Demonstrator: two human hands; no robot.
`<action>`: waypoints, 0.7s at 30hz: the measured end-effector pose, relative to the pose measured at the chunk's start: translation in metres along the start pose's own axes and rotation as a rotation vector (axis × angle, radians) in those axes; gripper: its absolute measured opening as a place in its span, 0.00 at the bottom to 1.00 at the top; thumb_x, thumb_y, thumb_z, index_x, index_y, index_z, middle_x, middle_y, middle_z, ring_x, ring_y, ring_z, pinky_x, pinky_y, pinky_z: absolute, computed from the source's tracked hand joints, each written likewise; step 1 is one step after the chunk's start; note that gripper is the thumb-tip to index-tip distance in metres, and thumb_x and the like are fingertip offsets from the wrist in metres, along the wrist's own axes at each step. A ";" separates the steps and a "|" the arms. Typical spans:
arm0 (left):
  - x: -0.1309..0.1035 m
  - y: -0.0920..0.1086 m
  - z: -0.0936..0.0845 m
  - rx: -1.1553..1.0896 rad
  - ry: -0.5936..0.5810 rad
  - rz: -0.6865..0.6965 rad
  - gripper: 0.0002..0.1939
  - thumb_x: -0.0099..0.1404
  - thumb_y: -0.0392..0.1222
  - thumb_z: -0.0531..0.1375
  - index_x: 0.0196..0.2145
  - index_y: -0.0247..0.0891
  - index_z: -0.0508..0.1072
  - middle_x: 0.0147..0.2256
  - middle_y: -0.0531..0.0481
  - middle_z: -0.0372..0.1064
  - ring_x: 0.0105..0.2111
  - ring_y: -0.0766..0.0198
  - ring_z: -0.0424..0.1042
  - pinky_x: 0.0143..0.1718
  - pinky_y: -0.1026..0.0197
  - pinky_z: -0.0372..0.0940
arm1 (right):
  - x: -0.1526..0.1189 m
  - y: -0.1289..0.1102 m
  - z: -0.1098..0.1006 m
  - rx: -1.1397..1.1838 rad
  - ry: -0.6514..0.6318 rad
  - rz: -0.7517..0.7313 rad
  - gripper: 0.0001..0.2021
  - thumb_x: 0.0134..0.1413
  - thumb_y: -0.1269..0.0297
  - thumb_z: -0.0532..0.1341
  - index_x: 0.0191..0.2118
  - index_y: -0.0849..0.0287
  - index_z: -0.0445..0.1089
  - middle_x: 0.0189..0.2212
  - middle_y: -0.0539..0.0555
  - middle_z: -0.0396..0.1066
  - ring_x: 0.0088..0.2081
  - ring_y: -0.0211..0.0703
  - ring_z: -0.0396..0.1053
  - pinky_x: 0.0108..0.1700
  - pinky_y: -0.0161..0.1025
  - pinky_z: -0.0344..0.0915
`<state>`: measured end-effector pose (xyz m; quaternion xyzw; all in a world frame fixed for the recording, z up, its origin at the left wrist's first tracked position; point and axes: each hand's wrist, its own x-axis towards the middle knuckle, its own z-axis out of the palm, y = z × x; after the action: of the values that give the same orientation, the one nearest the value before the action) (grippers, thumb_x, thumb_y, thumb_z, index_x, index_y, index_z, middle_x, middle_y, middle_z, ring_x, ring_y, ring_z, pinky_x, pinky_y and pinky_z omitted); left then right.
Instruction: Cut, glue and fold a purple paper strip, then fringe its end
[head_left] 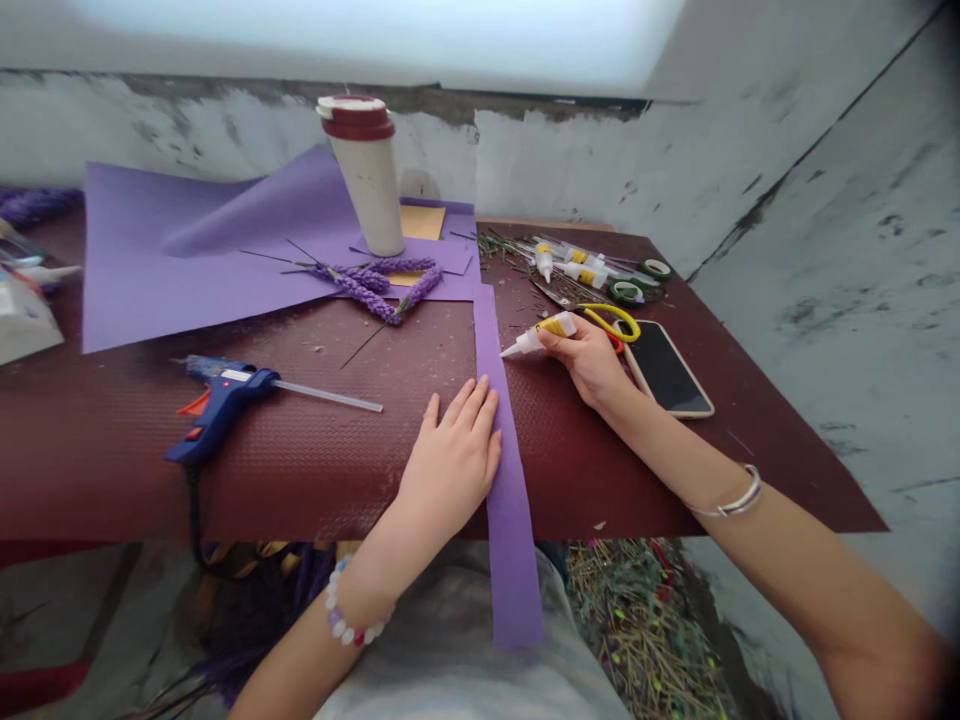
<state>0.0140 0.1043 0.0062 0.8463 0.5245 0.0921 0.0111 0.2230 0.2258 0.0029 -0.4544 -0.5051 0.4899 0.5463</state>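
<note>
A long purple paper strip (514, 520) runs from the middle of the table over its front edge. My left hand (454, 455) lies flat with its fingers stretched out, the fingertips on the strip's left side. In my right hand (589, 360) is a white glue bottle with a yellow label (551, 330), its nozzle tip pointing left at the strip's right edge. Whether the tip touches the paper is hard to tell. Purple flower stems (375, 285) lie beyond my left hand, partly on a large purple sheet (202, 250).
A blue glue gun (225, 400) lies at the left, a cup (371, 185) stands at the back. Yellow-handled scissors (619, 318), a phone (667, 370), green tape rolls (626, 292) and more glue bottles (585, 274) lie at the right. Cut stems are scattered behind.
</note>
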 end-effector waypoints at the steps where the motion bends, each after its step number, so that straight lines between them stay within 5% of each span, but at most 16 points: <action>1: 0.000 0.000 0.000 0.002 0.001 0.001 0.27 0.79 0.41 0.43 0.70 0.31 0.60 0.72 0.43 0.52 0.72 0.50 0.56 0.69 0.35 0.57 | 0.000 0.000 0.000 -0.001 -0.005 -0.001 0.24 0.31 0.48 0.80 0.30 0.55 0.72 0.30 0.47 0.71 0.33 0.41 0.66 0.39 0.41 0.65; 21: 0.000 0.001 -0.002 0.001 -0.017 -0.003 0.27 0.79 0.41 0.45 0.70 0.31 0.61 0.72 0.44 0.52 0.71 0.50 0.56 0.69 0.35 0.57 | -0.004 -0.007 -0.005 0.005 -0.106 0.024 0.20 0.30 0.55 0.80 0.28 0.55 0.73 0.28 0.47 0.72 0.33 0.42 0.66 0.44 0.44 0.64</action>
<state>0.0143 0.1040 0.0082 0.8463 0.5257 0.0848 0.0151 0.2281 0.2215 0.0091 -0.4326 -0.5267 0.5211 0.5138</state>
